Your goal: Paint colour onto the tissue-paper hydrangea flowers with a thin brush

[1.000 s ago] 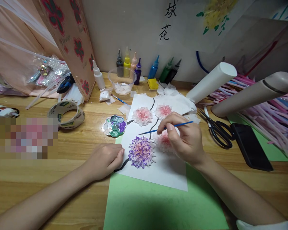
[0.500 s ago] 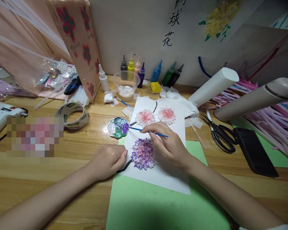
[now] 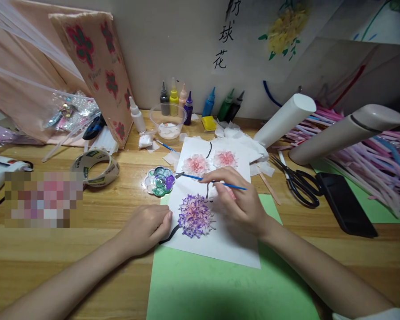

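My right hand (image 3: 238, 195) is closed round a blue paintbrush (image 3: 191, 177), its tip pointing left, close to the flower-shaped paint palette (image 3: 159, 181) with green and purple paint. Below the brush, a ruffled paper flower with purple tips (image 3: 196, 216) sits on a white sheet (image 3: 233, 249). Two pink and white paper flowers (image 3: 225, 158) lie higher on that sheet, and another is partly hidden behind my right hand. My left hand (image 3: 153, 226) rests with curled fingers on the sheet's left edge, beside a black painted stem; whether it holds anything is hidden.
Paint bottles (image 3: 188, 109) and a clear plastic cup (image 3: 167, 122) stand along the wall. A tape roll (image 3: 95, 168) lies at left. Black scissors (image 3: 302, 184), a phone (image 3: 346, 203) and two cylinders (image 3: 286, 119) are at right. Green paper (image 3: 200, 289) lies under the white sheet.
My right hand has drawn the paintbrush slightly right, so its tip has come away from the purple paint on the palette. My left hand stays by the sheet's edge. The camera view has shifted slightly.
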{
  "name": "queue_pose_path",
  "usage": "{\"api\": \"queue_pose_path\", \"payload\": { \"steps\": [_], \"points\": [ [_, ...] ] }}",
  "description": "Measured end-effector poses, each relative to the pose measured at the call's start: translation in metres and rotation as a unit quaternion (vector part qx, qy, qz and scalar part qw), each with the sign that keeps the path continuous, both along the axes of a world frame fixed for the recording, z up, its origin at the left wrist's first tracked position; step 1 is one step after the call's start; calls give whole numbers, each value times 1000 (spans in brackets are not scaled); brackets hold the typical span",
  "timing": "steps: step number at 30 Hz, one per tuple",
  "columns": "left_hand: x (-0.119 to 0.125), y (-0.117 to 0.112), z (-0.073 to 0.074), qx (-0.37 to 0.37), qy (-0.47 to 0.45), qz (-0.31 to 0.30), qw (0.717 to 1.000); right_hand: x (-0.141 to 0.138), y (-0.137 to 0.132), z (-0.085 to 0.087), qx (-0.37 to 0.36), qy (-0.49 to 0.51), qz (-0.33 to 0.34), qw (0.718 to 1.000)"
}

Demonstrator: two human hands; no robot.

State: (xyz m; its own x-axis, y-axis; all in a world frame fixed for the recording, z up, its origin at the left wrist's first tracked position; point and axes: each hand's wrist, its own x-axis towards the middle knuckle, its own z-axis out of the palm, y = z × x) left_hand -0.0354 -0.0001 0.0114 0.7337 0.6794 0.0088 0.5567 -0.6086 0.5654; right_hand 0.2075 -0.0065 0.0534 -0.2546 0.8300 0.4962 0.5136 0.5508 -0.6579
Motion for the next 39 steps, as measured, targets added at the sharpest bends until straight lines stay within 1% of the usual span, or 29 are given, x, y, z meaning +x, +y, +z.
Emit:
{"api": "queue_pose_path", "payload": {
  "steps": [2, 4, 8, 11, 16, 24, 31, 39],
  "points": [
    [0, 0, 0, -5, -1, 1, 1000, 13, -8, -5, 21, 47, -40, 998],
    [0, 0, 0, -9, 1, 4, 1000, 29, -19, -16, 47, 76, -74, 993],
    [0, 1, -1, -9, 7, 6, 1000, 56, -42, -40, 71, 87, -112, 987],
    [0, 1, -1, -4, 7, 6, 1000, 61, -51, -49, 64, 88, -126, 986],
    [-1, 1, -1, -4, 6, 3, 1000, 54, -50, -48, 63, 76, -78, 992],
    [-2, 1, -5, -7, 6, 1, 1000, 54, -49, -52, 44, 100, -58, 992],
    [-1, 1, -3, -8, -3, -3, 1000, 52, -47, -53, 24, 85, -62, 994],
    [-2, 2, -3, -1, -5, -2, 1000, 52, -45, -51, 29, 69, -68, 995]
  ]
}}
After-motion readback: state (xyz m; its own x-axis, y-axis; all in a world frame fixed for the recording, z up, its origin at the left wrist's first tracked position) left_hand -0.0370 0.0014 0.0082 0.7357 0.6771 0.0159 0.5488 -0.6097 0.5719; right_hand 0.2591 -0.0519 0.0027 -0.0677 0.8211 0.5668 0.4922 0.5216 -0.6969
